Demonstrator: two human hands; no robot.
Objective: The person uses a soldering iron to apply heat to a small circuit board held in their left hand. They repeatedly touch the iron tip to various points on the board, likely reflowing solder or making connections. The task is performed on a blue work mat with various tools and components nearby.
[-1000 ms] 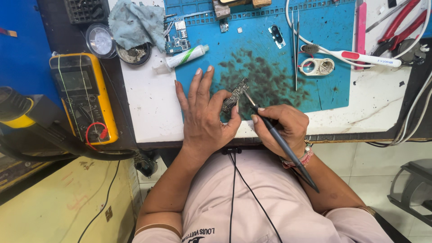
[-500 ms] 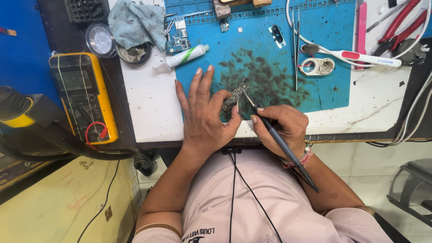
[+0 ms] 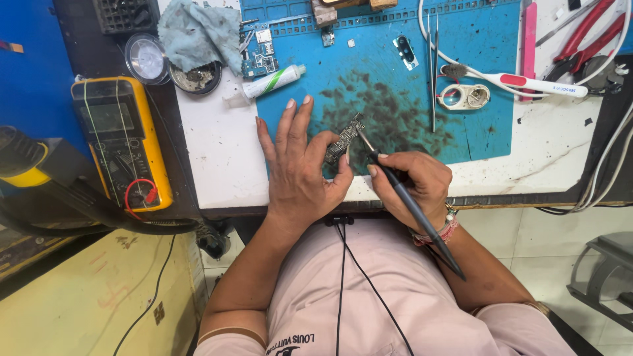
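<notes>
My left hand [image 3: 300, 168] lies flat on the blue work mat [image 3: 481, 99], and its thumb and forefinger pin down a small grey circuit board [image 3: 344, 140]. In my right hand [image 3: 412, 184] I grip a dark pen-shaped soldering iron [image 3: 409, 204]. Its thin metal tip touches the upper end of the board. A black cord trails from the iron's rear end down over my lap. The mat under the board is stained dark.
A yellow multimeter [image 3: 122, 142] lies at the left beside a hot-air gun handle [image 3: 33, 165]. Tweezers [image 3: 433, 72], a white toothbrush [image 3: 521, 80], a small white tube [image 3: 270, 82], a grey cloth [image 3: 198, 33], another circuit board [image 3: 262, 56] and red pliers [image 3: 587, 39] are spread on the bench.
</notes>
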